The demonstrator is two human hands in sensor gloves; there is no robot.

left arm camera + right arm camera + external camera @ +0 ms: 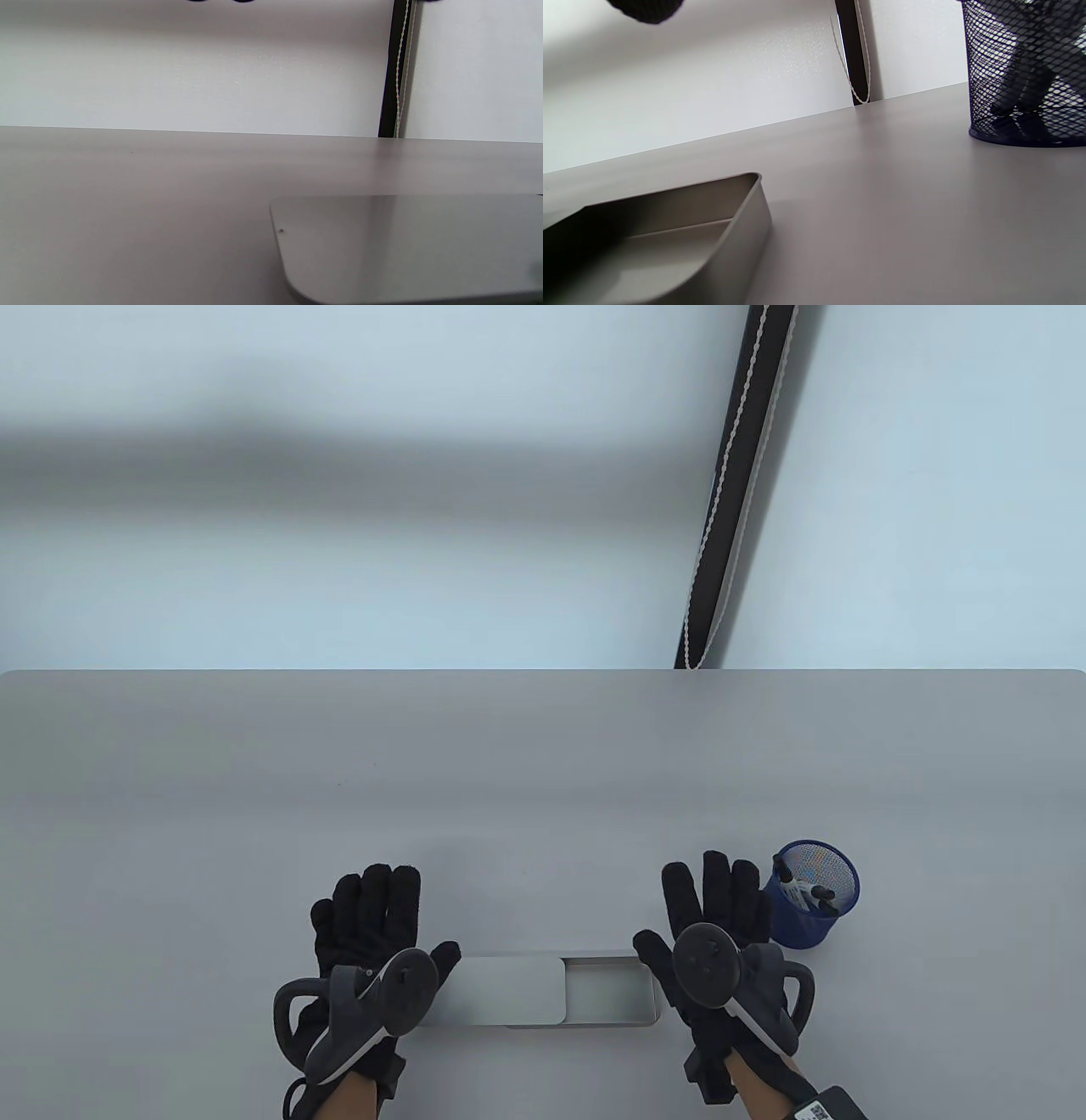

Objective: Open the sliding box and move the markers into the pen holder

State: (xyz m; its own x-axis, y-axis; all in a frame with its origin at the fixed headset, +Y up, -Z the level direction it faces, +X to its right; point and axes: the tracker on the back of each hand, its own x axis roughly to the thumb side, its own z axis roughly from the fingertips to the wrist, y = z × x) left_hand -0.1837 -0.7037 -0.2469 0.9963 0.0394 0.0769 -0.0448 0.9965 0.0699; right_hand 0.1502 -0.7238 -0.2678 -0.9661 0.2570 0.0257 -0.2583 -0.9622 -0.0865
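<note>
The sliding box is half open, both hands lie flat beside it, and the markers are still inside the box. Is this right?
Not quite. The markers are already in the blue mesh pen holder; the table view shows the open part of the sliding box empty. The left hand and right hand do lie flat.

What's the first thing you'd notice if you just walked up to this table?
Two black gloved hands lie flat near the table's front edge, the left hand and the right hand, each with a tracker strapped on its back. Between them sits a silver sliding box with its lid slid to the left and the open part empty. Just right of the right hand stands a blue mesh pen holder with markers inside.
</note>
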